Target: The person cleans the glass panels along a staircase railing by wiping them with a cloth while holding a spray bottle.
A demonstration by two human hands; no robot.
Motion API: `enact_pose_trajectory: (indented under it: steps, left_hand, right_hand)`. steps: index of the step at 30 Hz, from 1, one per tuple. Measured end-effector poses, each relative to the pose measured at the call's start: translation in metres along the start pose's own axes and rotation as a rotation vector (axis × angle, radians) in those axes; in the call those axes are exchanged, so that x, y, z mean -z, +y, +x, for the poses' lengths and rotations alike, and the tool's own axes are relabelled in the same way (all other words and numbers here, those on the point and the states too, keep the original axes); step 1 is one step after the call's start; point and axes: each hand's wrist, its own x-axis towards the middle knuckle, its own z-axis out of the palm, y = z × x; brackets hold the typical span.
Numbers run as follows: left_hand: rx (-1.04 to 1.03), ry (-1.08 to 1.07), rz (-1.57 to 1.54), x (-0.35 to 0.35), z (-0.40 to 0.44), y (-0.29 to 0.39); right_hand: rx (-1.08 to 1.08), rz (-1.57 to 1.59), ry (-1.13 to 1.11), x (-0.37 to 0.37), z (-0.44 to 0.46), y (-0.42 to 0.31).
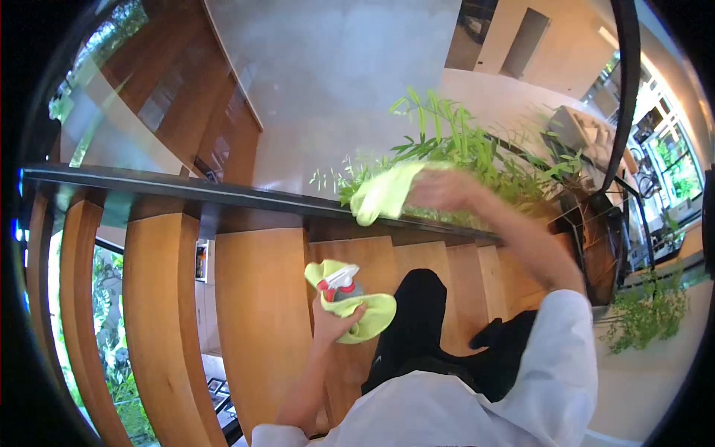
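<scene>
Low in the middle, my left hand (337, 322) is wrapped round a spray bottle (347, 289) with a white and red nozzle, together with a yellow-green cloth (378, 316) that spreads out beside it. Farther up, my right hand (438, 189) grips another yellow-green cloth (385, 195), which hangs to its left over the dark railing (279, 202). Motion blurs the right hand and its cloth. Whether that cloth touches the railing or the glass is unclear.
Wooden stairs (261, 298) run across below the railing. Green plants (462, 141) stand beyond the rail, close to my right hand. A dark curved post (627, 97) rises at the right. More foliage (649, 313) hangs at the lower right.
</scene>
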Motion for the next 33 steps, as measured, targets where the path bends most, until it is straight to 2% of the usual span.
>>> enact_pose_trajectory:
  steps: [1,2,4,6,8,9,10,11,12,13,15,16,17,19,20,22,24,28,30,33]
  left_hand:
    - [-0.082,-0.054,0.079,-0.002,0.011,0.000]
    - [-0.161,-0.110,0.156,-0.004,0.021,0.001]
    - [-0.202,-0.168,0.347,-0.010,0.041,0.016]
    - [-0.296,-0.191,0.212,-0.021,0.058,0.006]
    - [-0.388,-0.108,0.315,-0.031,0.067,-0.001]
    - [-0.372,-0.127,0.242,-0.034,0.069,-0.002]
    - [-0.353,-0.144,0.172,-0.034,0.073,-0.001]
    - [-0.413,-0.154,0.250,-0.031,0.079,-0.004]
    - [-0.477,-0.166,0.325,-0.029,0.084,-0.008]
    - [-0.451,-0.181,0.333,-0.026,0.085,0.001]
    - [-0.336,-0.170,0.162,-0.019,0.083,0.006]
    - [-0.273,-0.157,0.058,-0.015,0.083,0.009]
    - [-0.187,-0.153,-0.122,-0.012,0.085,0.003]
    - [-0.120,-0.058,-0.236,-0.006,0.085,-0.004]
    - [-0.109,-0.025,-0.264,0.000,0.084,-0.006]
    - [-0.085,0.001,-0.200,0.017,0.066,-0.013]
    - [-0.026,0.080,-0.258,0.035,0.057,-0.025]
    - [-0.056,0.137,-0.504,0.035,0.059,-0.011]
    - [-0.047,0.106,-0.524,0.037,0.062,-0.017]
    - [0.128,-0.039,-0.160,0.043,0.058,-0.023]
  right_hand:
    - [0.023,-0.054,0.068,0.042,-0.007,0.024]
    - [-0.022,-0.121,-0.181,0.099,-0.006,0.042]
    - [-0.425,-0.397,-0.193,0.181,-0.025,0.075]
    - [-0.827,-0.642,-0.188,0.264,-0.038,0.103]
    - [-0.668,-0.974,0.018,0.326,-0.132,0.172]
    - [-0.704,-0.927,0.242,0.346,-0.103,0.168]
    - [-0.758,-0.735,0.510,0.344,-0.040,0.142]
    - [-0.780,-0.539,0.700,0.335,-0.003,0.126]
    - [-0.783,-0.424,0.821,0.320,0.021,0.118]
    - [-0.775,-0.360,0.896,0.300,0.038,0.109]
    - [-0.788,-0.562,0.897,0.236,0.041,0.106]
    - [-0.785,-0.802,0.909,0.194,0.033,0.099]
    - [-0.819,-0.835,0.827,0.149,0.034,0.078]
    - [-0.893,-0.636,0.512,0.050,0.037,0.019]
    - [-0.853,-0.510,0.362,0.004,0.035,-0.011]
    - [-0.450,-0.242,0.238,-0.070,0.018,-0.064]
    - [-0.191,-0.059,-0.289,-0.123,-0.010,-0.090]
    - [-0.188,0.020,-0.257,-0.121,-0.011,-0.087]
    - [-0.127,-0.092,-0.246,-0.085,-0.005,-0.071]
    - [-0.270,-0.234,-0.186,0.004,-0.035,-0.025]
